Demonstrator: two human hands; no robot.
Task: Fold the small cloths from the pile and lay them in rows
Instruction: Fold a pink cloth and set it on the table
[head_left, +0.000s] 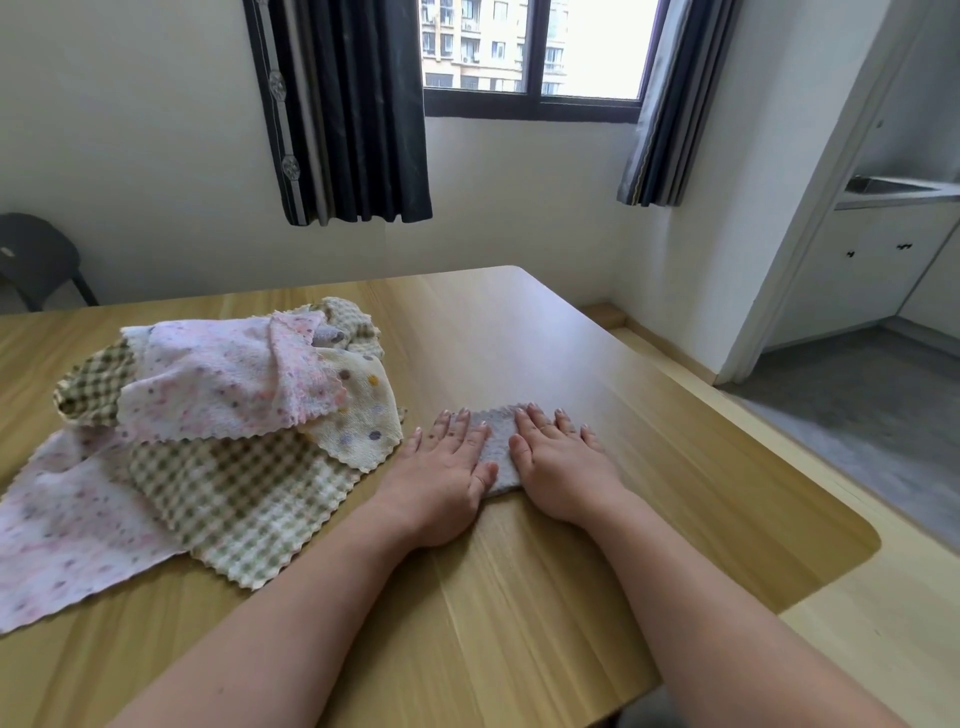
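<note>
Right of the pile: a folded grey cloth lay on the desk.
Left hand: flat, fingers straight, pressed on that cloth.
Right hand: likewise flat, just beside it.

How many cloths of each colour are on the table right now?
Pink speckled cloths: 2
Green checked cloths: 2
Yellow dotted cloth: 1
Grey folded cloth: 1
Total: 6 seen clearly; more may lie hidden.
</note>
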